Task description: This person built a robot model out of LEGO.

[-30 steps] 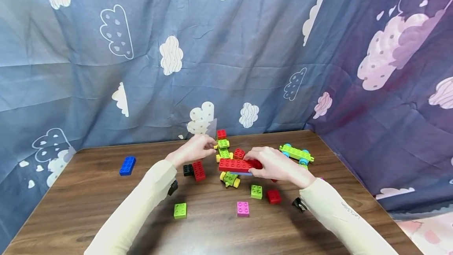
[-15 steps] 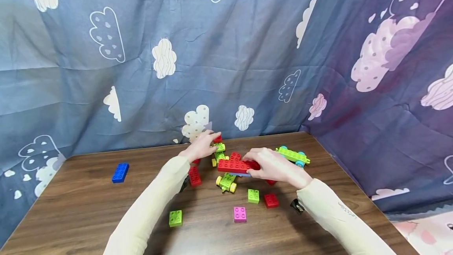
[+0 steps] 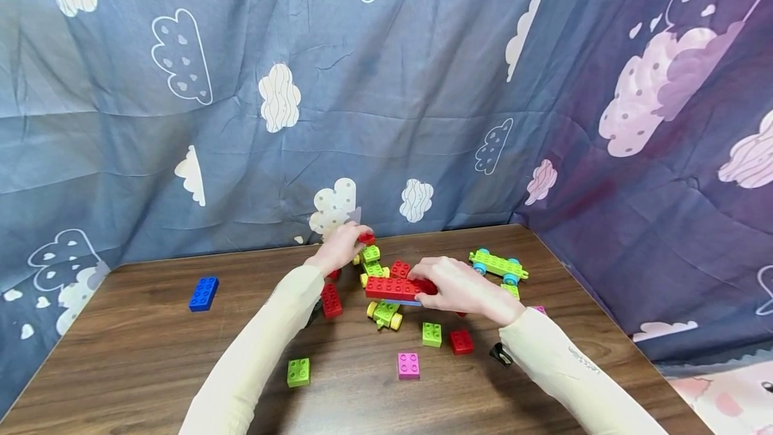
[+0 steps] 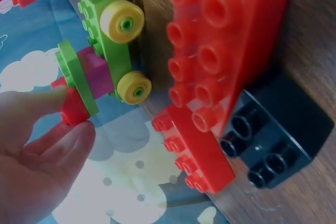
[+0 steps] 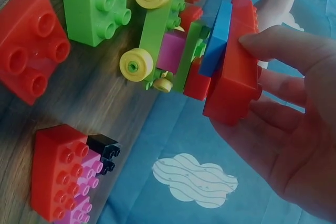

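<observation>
**A:** So what's each hand doing? The right hand [image 3: 460, 285] grips the long red brick [image 3: 395, 286] at its right end, thumb on top and fingers curled underneath. A thin blue plate [image 5: 216, 38] sits flat against the underside of that brick.

**B:** Yep, and it's held just above the green wheeled cart [image 3: 384, 312] with yellow wheels, middle of the brown surface [image 3: 151, 354]. The left hand [image 3: 338, 249] is further back, fingertips pinching a small red block [image 3: 366, 238] that tops a little green-and-red stack [image 3: 372, 260] (the wrist view shows the thumb and a finger on it).

**A:** Loose stuff around: a blue brick [image 3: 202, 293] well off to the left, a green square [image 3: 298, 371] and a pink square [image 3: 408, 365] near the front edge, a red square [image 3: 461, 341] beside another green one [image 3: 431, 333].

**B:** Plus a second green cart with blue wheels [image 3: 498, 265] just behind the right hand, and a red brick [image 3: 330, 300] lying by the left sleeve.
</observation>
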Action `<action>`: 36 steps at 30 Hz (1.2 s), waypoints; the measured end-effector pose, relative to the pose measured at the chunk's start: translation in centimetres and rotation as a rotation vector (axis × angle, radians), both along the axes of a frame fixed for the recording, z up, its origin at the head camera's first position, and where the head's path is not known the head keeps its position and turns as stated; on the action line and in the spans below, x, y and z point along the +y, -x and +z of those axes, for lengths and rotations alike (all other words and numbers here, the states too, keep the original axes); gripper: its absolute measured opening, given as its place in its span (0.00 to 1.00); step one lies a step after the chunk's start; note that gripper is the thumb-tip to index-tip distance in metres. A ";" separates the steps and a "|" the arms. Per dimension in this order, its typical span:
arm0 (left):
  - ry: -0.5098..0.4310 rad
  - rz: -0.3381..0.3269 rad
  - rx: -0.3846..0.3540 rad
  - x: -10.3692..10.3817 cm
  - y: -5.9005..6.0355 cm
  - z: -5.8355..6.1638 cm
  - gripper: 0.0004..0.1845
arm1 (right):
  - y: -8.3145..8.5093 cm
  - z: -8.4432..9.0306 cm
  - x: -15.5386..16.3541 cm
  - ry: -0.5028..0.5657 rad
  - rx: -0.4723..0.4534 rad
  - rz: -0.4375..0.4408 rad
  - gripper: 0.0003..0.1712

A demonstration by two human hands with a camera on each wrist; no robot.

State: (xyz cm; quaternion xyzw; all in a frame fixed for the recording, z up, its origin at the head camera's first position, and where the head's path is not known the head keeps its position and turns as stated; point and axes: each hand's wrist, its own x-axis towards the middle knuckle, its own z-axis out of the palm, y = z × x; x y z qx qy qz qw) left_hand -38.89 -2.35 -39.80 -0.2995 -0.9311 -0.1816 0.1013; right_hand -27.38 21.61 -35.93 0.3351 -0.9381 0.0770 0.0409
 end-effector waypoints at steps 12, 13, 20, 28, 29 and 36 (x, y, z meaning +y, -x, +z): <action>-0.059 0.002 0.044 0.0 0.0 -0.2 0.06 | -0.1 -0.3 0.6 0.010 -0.013 -0.008 0.19; -0.058 0.001 0.045 0.0 0.0 -0.2 0.05 | -0.1 -0.3 0.7 0.009 -0.011 -0.006 0.19; -0.066 -0.025 0.072 -0.1 0.1 -0.1 0.05 | -0.2 -0.1 1.4 0.013 -0.003 -0.030 0.18; -0.055 -0.052 0.044 -0.6 0.1 0.1 0.05 | -0.3 0.1 1.6 0.007 -0.003 -0.030 0.18; -0.054 -0.058 0.043 -0.7 0.1 0.1 0.05 | -0.4 0.1 1.6 0.008 -0.002 -0.029 0.18; -0.043 -0.090 0.034 -1.4 0.1 -0.1 0.05 | -0.5 0.2 1.5 0.007 0.002 -0.024 0.18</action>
